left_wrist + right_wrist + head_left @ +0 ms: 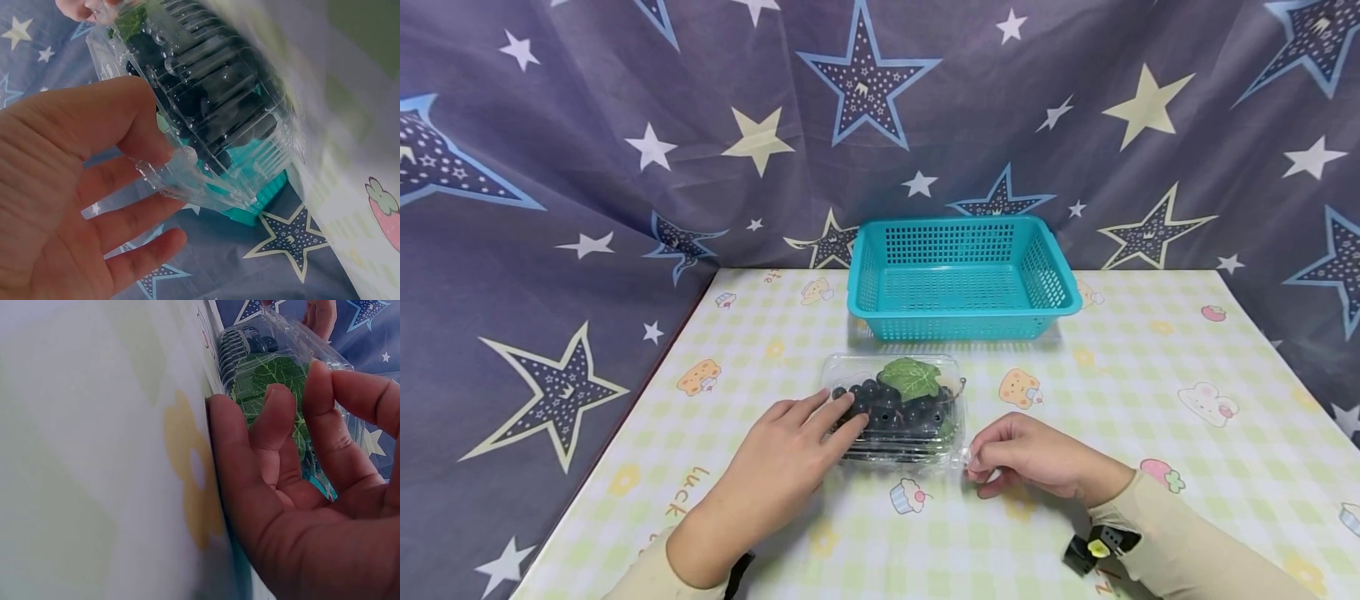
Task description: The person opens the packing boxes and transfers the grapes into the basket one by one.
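A clear plastic clamshell box (895, 450) sits on the table, its lid down over dark grapes (887, 404) and a green leaf (912, 377). My left hand (801, 454) holds its left end, fingers laid over the lid. In the left wrist view, the thumb of that hand (81, 144) bends onto the rim at a corner. At the box's front right corner, my right hand (1030, 458) pinches the clear rim between thumb and index finger. The right wrist view shows this hand (300, 481) low by the tabletop, its other fingers curled, the leaf (269, 375) visible beyond.
Behind the box stands a turquoise plastic basket (962, 325) with perforated walls, near the table's back edge. A checked cloth with cartoon prints covers the table (1135, 350). A dark curtain with stars (925, 100) hangs behind and at the sides.
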Motion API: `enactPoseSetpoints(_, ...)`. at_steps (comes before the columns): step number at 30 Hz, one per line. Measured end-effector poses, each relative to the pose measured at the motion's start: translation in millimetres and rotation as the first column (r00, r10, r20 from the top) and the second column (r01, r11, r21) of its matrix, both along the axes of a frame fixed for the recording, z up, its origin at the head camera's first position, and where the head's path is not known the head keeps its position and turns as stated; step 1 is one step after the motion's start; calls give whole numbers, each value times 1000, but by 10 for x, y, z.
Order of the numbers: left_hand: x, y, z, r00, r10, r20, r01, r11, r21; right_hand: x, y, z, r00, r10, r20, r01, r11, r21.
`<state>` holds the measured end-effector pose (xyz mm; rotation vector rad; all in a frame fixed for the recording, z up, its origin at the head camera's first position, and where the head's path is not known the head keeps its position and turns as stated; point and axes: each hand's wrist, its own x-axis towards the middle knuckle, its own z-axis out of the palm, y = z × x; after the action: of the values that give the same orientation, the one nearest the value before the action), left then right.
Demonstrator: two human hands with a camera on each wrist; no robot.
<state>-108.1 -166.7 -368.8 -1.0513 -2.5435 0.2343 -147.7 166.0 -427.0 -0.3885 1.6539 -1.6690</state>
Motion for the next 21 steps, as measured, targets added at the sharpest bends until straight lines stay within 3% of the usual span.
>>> enactPoseSetpoints(21, -24, 8, 38, 999, -16, -40, 15, 1000, -23, -2, 11, 4, 1000, 4, 29, -3, 1000, -12)
